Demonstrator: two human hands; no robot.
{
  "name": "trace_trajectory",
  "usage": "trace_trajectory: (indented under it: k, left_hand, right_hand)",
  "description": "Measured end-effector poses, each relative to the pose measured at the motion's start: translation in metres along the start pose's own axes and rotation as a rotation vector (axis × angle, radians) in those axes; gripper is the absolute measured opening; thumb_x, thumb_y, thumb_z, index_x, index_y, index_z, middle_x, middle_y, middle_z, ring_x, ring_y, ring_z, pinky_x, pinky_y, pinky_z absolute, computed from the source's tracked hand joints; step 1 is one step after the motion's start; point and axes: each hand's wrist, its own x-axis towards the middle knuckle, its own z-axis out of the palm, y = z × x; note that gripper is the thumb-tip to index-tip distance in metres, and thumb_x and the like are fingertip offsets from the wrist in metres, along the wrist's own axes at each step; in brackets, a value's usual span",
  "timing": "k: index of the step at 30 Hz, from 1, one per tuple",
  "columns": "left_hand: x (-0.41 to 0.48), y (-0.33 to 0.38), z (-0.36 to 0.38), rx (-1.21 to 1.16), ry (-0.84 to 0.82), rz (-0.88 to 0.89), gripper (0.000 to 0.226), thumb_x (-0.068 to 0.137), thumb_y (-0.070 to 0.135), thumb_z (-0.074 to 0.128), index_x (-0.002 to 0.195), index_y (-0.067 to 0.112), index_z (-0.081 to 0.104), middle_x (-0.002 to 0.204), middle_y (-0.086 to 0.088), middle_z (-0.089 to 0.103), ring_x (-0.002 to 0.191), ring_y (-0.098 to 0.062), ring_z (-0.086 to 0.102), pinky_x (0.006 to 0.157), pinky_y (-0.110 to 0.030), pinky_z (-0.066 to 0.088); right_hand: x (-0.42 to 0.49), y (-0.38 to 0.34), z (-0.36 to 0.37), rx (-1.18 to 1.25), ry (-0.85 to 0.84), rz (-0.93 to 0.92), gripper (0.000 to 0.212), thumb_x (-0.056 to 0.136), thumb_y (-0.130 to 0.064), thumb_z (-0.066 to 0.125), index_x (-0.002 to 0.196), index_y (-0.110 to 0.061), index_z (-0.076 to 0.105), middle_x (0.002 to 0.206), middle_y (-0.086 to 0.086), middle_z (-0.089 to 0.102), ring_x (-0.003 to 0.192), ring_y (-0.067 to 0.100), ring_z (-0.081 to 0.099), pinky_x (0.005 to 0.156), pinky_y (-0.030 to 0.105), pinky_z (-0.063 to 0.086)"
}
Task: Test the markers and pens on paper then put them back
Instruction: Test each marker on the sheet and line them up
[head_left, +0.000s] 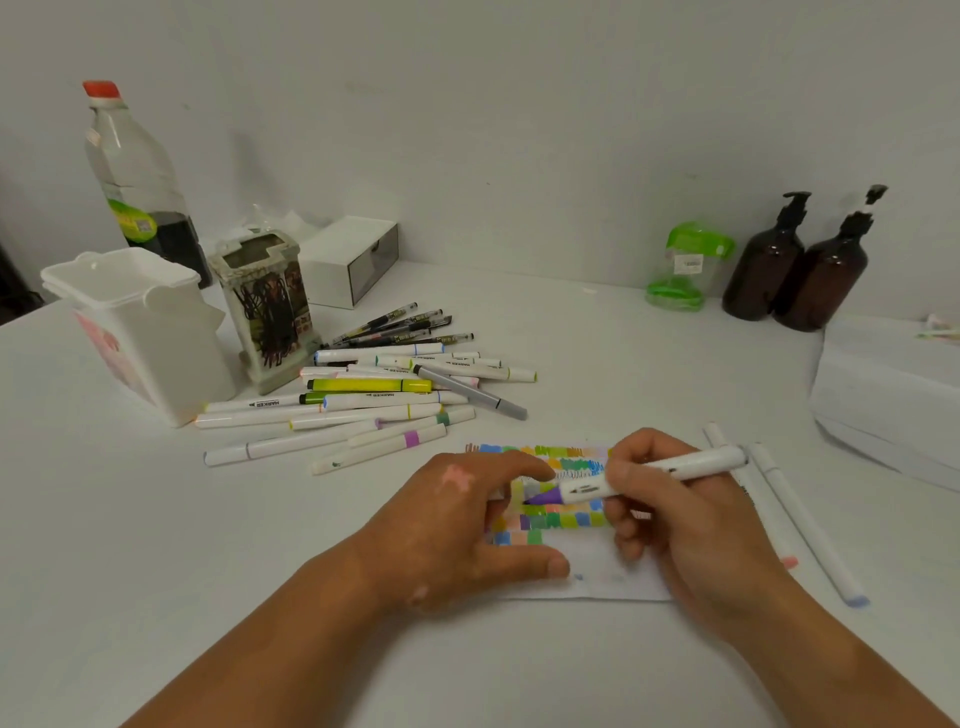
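Purple-nibbed white plastic marker (644, 475) is pinched pen-fashion by the right hand (685, 519), nib aimed at the swatch-covered white paper sheet (602, 577). Left hand (457, 525) lies flat, fingers spread, evidently pinning it. Loose marker heap (374, 400) lies beside white plastic tub (145, 332). Cap not located; nib contact unclear.

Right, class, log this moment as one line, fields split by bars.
step: testing purple marker | right hand: grips marker, tip on paper | left hand: rests on paper | pile of markers: lying beyond paper
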Motion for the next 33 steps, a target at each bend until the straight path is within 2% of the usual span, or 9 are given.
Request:
trace_trajectory:
  k: [2,4,7,9,12,16,22,26,33]
  left_hand:
    - [-0.001,-0.005,0.000,0.085,-0.076,-0.056,0.079,0.063,0.087,0.062,0.132,0.050,0.047,0.097,0.027,0.050,0.087,0.005,0.047,0.071,-0.013,0.037]
    - [0.000,-0.005,0.001,0.139,-0.149,-0.086,0.080,0.063,0.086,0.062,0.132,0.049,0.049,0.107,0.027,0.048,0.093,0.002,0.043,0.081,-0.018,0.036]
    - [0.000,-0.002,0.002,0.179,-0.181,-0.121,0.079,0.065,0.086,0.060,0.133,0.047,0.050,0.112,0.023,0.049,0.098,-0.003,0.038,0.089,-0.024,0.034]
    - [0.001,-0.001,0.002,0.198,-0.180,-0.130,0.079,0.066,0.086,0.060,0.133,0.047,0.049,0.105,0.024,0.044,0.096,-0.003,0.036,0.088,-0.025,0.032]
    - [0.001,-0.002,0.002,0.205,-0.176,-0.144,0.076,0.067,0.085,0.059,0.132,0.046,0.050,0.102,0.025,0.041,0.094,-0.003,0.036,0.086,-0.026,0.032]
    - [0.002,-0.004,0.003,0.205,-0.172,-0.146,0.074,0.068,0.084,0.061,0.131,0.046,0.051,0.102,0.025,0.042,0.093,-0.003,0.036,0.085,-0.026,0.033]
    - [0.004,-0.006,0.005,0.188,-0.182,-0.172,0.075,0.067,0.083,0.062,0.132,0.048,0.051,0.109,0.024,0.044,0.098,-0.003,0.036,0.090,-0.026,0.035]
    - [0.004,-0.007,0.007,0.182,-0.179,-0.181,0.075,0.066,0.083,0.063,0.131,0.048,0.051,0.107,0.026,0.039,0.098,-0.002,0.036,0.089,-0.025,0.033]
    - [0.005,-0.010,0.009,0.185,-0.186,-0.186,0.077,0.064,0.085,0.061,0.131,0.050,0.049,0.109,0.026,0.040,0.099,-0.002,0.037,0.090,-0.025,0.036]
  right_hand:
    - [0.002,0.000,-0.004,0.074,0.038,0.045,0.010,0.075,-0.021,0.061,0.071,-0.014,0.065,0.058,0.014,0.057,0.048,0.021,0.048,0.040,0.027,0.041]
    - [0.001,0.001,-0.005,0.094,0.006,0.085,0.022,0.073,-0.021,0.057,0.080,-0.008,0.073,0.065,0.020,0.062,0.052,0.024,0.056,0.043,0.029,0.046]
    - [-0.002,0.002,0.001,-0.007,-0.036,0.116,0.021,0.075,-0.019,0.062,0.083,-0.007,0.077,0.069,0.020,0.067,0.057,0.025,0.062,0.049,0.031,0.052]
    - [-0.003,0.002,0.005,-0.164,-0.035,0.103,0.003,0.080,-0.014,0.073,0.080,-0.012,0.074,0.063,0.014,0.066,0.053,0.022,0.060,0.048,0.029,0.050]
    - [-0.003,0.006,0.006,-0.328,-0.014,0.109,0.015,0.086,-0.006,0.074,0.077,-0.018,0.073,0.058,0.008,0.064,0.047,0.018,0.056,0.045,0.027,0.048]
    - [-0.005,0.006,0.009,-0.448,-0.012,0.101,0.013,0.086,-0.014,0.075,0.078,-0.024,0.074,0.058,0.007,0.066,0.048,0.017,0.059,0.049,0.026,0.050]
    - [-0.005,0.004,0.011,-0.513,-0.022,0.101,0.015,0.087,-0.019,0.076,0.079,-0.031,0.073,0.057,0.004,0.067,0.047,0.012,0.061,0.048,0.018,0.049]
    - [-0.007,0.000,0.010,-0.549,-0.064,0.109,0.018,0.083,-0.013,0.074,0.075,-0.029,0.073,0.057,0.003,0.067,0.047,0.012,0.060,0.047,0.021,0.048]
    - [-0.006,-0.001,0.010,-0.553,-0.064,0.106,0.017,0.084,-0.016,0.073,0.075,-0.031,0.072,0.056,0.002,0.066,0.046,0.012,0.061,0.046,0.018,0.047]
